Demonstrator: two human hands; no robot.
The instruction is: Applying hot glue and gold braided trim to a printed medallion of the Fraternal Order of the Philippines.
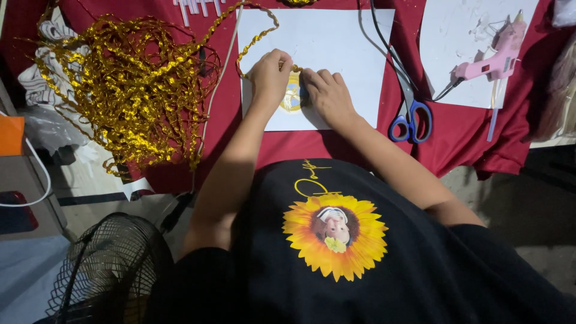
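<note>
We look down on both hands meeting over a small round disc with a pale centre and gold rim (292, 96), which lies flat on a white rectangular sheet of paper (336, 42) spread on a dark red cloth (240, 150). Our left hand (269, 77) presses down on the disc's left edge, its fingertips pinching a thin, crinkled gold metallic ribbon (258, 37) right at the disc's top. Our right hand (327, 95) lies just beside it, fingers curled and bearing on the disc's right side; whether they grip anything beneath we cannot tell. From the pinch the ribbon loops up over the paper and runs left into a large tangled heap of the same gold ribbon (123, 90) on the cloth. To the right of the paper lie blue-handled steel scissors (409, 117), and further right a pink glue gun (495, 60) rests on a second, smudged white sheet (462, 36). A black wire-caged fan (108, 264) stands at lower left, off the cloth.
</note>
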